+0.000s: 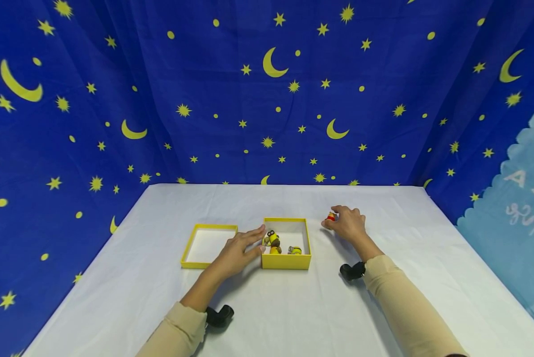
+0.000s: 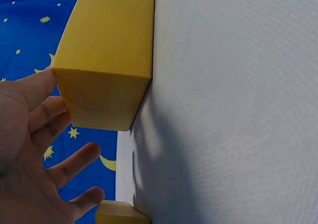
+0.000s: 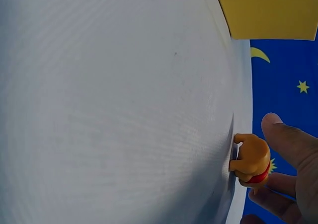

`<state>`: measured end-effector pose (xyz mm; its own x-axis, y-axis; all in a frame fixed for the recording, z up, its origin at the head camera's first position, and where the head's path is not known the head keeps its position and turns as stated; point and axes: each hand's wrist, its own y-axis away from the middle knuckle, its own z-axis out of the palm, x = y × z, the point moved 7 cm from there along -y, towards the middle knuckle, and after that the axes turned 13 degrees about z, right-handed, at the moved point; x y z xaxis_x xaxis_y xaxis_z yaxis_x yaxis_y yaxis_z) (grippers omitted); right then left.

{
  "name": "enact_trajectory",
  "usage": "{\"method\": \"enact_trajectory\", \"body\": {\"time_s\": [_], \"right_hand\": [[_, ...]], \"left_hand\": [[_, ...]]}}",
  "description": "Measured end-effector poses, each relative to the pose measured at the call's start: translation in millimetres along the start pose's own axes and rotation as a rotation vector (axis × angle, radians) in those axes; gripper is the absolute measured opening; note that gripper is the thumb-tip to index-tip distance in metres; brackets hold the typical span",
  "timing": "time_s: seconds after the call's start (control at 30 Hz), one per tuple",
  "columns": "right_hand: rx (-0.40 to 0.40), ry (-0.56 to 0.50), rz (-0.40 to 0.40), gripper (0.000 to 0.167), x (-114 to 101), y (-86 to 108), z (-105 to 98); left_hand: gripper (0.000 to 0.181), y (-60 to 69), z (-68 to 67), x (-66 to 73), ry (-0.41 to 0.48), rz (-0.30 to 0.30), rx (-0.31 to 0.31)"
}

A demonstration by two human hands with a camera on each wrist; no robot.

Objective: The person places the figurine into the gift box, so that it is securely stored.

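My left hand [image 1: 238, 253] is at the left side of the yellow box [image 1: 286, 263], its fingers spread. In the left wrist view its thumb touches the corner of the box [image 2: 104, 30]. Several small yellow toy figures [image 1: 295, 250] lie inside, one with dark goggles [image 1: 272, 235]. To the right of the box, my right hand [image 1: 350, 224] is around an orange-yellow bear figurine with a red band [image 1: 331, 216]. In the right wrist view the figurine [image 3: 253, 157] is at the tabletop, fingers beside its head; a gap shows between it and the thumb.
A shallow yellow-rimmed lid [image 1: 209, 227], white inside, lies left of the box. Both rest on a white cloth-covered table [image 1: 285, 312]. A blue curtain [image 1: 231, 89] with moons and stars stands behind; a light blue panel [image 1: 517, 213] hangs at the right.
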<state>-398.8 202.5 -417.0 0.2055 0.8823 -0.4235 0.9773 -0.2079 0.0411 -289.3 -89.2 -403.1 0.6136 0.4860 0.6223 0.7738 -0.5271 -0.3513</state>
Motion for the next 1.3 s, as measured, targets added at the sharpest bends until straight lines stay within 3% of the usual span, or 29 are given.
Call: {"method": "enact_trajectory", "body": {"time_s": [0.8,1.3], "right_hand": [[-0.032,0.080,0.002,0.063,0,-6.5,6],[-0.031,-0.125,-0.010,0.062,11,-6.1,6]], "left_hand": [[0.048,0.1,1.1,-0.1,0.004,0.001,-0.001],[0.048,0.8,0.0,0.9,0.005,-0.013,0.004]]}}
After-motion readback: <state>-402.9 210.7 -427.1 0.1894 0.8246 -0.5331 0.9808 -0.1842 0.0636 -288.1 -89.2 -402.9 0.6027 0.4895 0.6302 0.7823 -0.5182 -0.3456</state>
